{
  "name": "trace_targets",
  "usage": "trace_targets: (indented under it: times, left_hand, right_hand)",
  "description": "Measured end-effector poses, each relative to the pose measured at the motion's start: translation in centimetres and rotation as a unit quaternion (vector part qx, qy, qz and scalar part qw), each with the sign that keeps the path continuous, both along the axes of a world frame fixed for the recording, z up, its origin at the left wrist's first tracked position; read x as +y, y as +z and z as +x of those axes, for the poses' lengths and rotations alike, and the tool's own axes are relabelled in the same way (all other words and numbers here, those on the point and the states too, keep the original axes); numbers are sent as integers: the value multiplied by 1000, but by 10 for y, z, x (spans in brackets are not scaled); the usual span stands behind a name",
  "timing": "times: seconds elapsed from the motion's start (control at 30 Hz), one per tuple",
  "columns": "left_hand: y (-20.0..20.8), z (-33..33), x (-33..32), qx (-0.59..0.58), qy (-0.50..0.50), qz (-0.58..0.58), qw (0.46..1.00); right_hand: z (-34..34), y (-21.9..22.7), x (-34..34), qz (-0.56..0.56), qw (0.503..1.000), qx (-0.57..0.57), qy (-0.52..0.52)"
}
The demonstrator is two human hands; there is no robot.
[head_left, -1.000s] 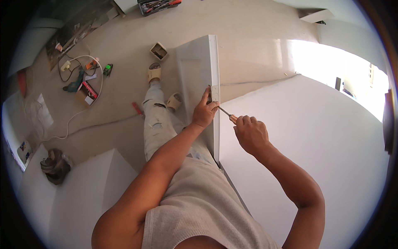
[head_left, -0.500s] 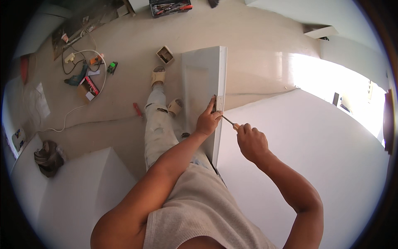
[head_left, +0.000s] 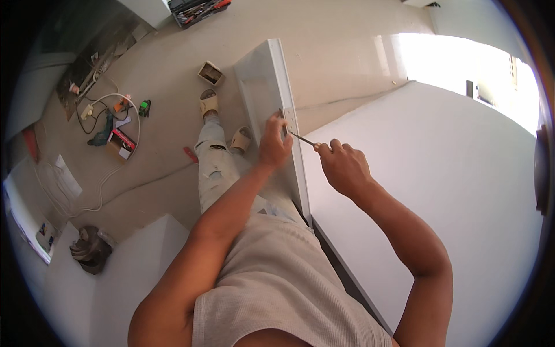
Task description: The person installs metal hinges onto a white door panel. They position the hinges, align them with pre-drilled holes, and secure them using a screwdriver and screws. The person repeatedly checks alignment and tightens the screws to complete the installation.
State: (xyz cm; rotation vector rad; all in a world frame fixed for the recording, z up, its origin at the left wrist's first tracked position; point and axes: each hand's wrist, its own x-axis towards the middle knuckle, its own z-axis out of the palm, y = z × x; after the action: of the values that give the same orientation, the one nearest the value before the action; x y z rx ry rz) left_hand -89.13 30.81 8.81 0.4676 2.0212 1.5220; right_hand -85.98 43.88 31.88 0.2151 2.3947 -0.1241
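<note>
A white door (head_left: pixel 263 87) stands on edge in front of me, its narrow side facing right. Set into that edge is a pale metal plate (head_left: pixel 291 121) with screw holes. My right hand (head_left: pixel 347 168) is closed around the handle of a screwdriver (head_left: pixel 304 140); the shaft points left and its tip meets the door edge at the plate's lower end. On the door's face, my left hand (head_left: pixel 274 143) curls its fingers and thumb around a dark metal fitting (head_left: pixel 283 132) beside the plate. Most of the fitting is hidden by those fingers.
A white surface (head_left: pixel 404 202) spreads to the right of the door. On the floor lie a small box (head_left: pixel 211 73), a red-handled tool (head_left: pixel 189 154), a drill (head_left: pixel 102 134), a carton (head_left: pixel 120 144) and white cable (head_left: pixel 139 124). A toolbox (head_left: pixel 199 10) stands farther off.
The whole view has shifted and tilted, so the door sits farther left. My left fingers have curled in more around the fitting. The screwdriver tip stays at the plate's lower end.
</note>
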Motion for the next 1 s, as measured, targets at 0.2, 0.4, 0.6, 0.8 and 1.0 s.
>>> trace_targets:
  times: [0.2, 0.4, 0.6, 0.8, 1.0]
  left_hand:
    - [5, -38, 21, -99, -38, -145, 984]
    - [-14, -46, 17, -94, -101, -156, 978]
    - [-19, -44, 17, -124, -94, -167, 974]
    - [-15, -47, 18, -128, -104, -186, 969]
    - [-28, -48, 14, -137, -115, -173, 968]
  right_hand:
    - [3, -8, 3, -2, 1000, 15, 9]
    - [1, -10, 1, -24, 999, 27, -34]
    - [7, -12, 0, -29, 997, 44, -63]
    - [21, -10, 6, -73, 991, 90, -73]
    - [20, -9, 7, -95, 993, 61, -41]
